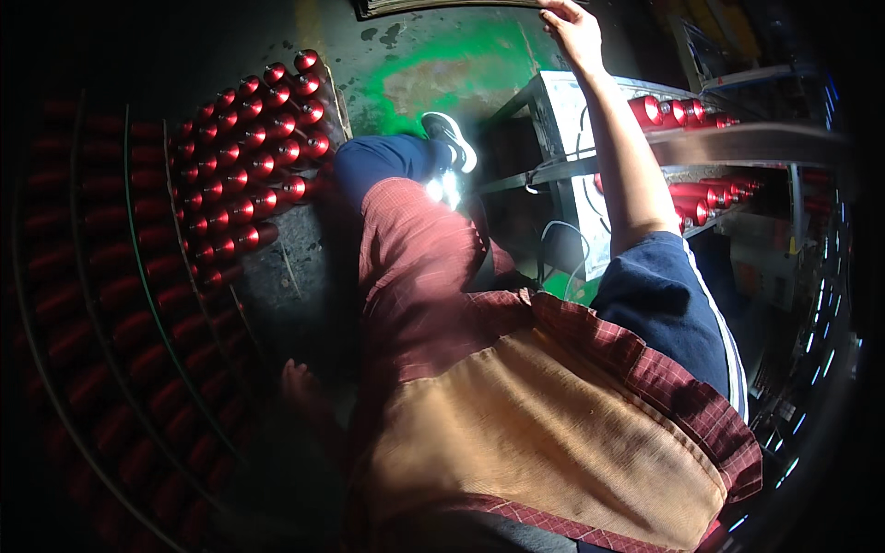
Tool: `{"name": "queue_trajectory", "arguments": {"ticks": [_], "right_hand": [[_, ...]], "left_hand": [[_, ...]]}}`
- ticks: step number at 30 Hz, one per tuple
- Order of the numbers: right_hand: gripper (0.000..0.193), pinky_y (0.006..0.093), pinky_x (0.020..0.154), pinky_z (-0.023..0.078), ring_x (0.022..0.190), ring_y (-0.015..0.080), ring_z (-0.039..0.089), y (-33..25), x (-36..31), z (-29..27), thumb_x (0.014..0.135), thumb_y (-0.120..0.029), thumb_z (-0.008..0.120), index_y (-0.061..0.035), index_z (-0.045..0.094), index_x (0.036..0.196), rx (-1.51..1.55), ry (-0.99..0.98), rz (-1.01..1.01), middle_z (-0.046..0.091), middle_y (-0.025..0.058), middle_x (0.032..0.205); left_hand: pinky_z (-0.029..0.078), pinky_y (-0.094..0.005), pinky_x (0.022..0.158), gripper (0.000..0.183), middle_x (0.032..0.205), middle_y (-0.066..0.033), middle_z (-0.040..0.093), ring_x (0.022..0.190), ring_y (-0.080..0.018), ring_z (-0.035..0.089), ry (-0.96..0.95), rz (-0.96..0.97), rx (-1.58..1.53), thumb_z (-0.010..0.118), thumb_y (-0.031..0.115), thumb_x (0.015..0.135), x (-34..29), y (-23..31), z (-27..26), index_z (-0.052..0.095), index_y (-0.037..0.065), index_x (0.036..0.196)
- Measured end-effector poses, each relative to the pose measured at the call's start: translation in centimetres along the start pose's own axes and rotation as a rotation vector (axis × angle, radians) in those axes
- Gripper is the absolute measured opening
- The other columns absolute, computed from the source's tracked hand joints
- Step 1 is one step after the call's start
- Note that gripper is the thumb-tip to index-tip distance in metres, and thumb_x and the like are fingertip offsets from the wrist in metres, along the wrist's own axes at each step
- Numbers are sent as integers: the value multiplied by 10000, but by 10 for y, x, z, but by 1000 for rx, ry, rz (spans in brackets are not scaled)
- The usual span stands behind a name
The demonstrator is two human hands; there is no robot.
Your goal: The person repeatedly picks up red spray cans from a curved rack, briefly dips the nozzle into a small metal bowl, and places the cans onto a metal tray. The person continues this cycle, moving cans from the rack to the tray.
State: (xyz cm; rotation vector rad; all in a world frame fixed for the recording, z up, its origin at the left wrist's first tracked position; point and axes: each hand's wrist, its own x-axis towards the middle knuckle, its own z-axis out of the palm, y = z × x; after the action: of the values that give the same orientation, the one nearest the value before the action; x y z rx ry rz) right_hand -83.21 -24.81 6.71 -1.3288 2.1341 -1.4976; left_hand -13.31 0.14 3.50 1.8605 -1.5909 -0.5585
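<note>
Two hands accounted for, one clearly seen. Right hand (572,29) is up at the far end of a fully extended arm, fingers laid over the edge of a dark flat panel (442,7) at the top of the view; palm faces down, wrist slightly bent. Whether the fingers are closed round that edge or only resting on it cannot be told; the panel runs out of frame. Left hand (300,382) hangs low in shadow beside the red checked cloth (415,267) worn by the person, fingers loosely spread, holding nothing, nearest to the wire racks. Hands well apart.

Progress, judged from layout only: wire rack of red thread cones (253,152) at left stands filled in neat rows, w/ further dim rows below it. More red cones (678,112) lie on the metal shelf frame (553,170) at right, just below the raised forearm, approx. two tiers visible. No cone is in either hand. Work on the cones thus appears paused or not begun at this station; contact is w/ the panel only.

One shoe (450,140) planted on green-painted floor (442,74) between rack and shelf. Lighting poor at left and lower edge; detail there unreliable.
</note>
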Motion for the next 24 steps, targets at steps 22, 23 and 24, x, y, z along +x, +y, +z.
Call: {"name": "queue_trajectory", "arguments": {"ticks": [22,23,24], "right_hand": [[291,282,543,490,588,127,635,217,362,213,829,-30,606,-91,710,1094,-217,-698,443,686,59,762],[295,276,535,482,587,122,626,217,374,218,832,-28,604,-84,704,1103,-165,-711,505,673,51,749],[311,262,508,461,569,108,592,217,385,221,847,-15,584,-88,695,1128,-157,-723,481,649,38,736]], "left_hand": [[443,-273,659,281,953,-30,675,788,-131,589,311,-1081,-339,584,282,961,331,231,196,660,89,1151],[446,-267,638,276,947,-33,677,774,-128,592,324,-1080,-345,584,274,963,337,231,200,660,84,1148],[461,-264,605,273,923,-36,683,746,-127,597,347,-1116,-366,599,263,956,342,231,203,662,77,1146]]}}
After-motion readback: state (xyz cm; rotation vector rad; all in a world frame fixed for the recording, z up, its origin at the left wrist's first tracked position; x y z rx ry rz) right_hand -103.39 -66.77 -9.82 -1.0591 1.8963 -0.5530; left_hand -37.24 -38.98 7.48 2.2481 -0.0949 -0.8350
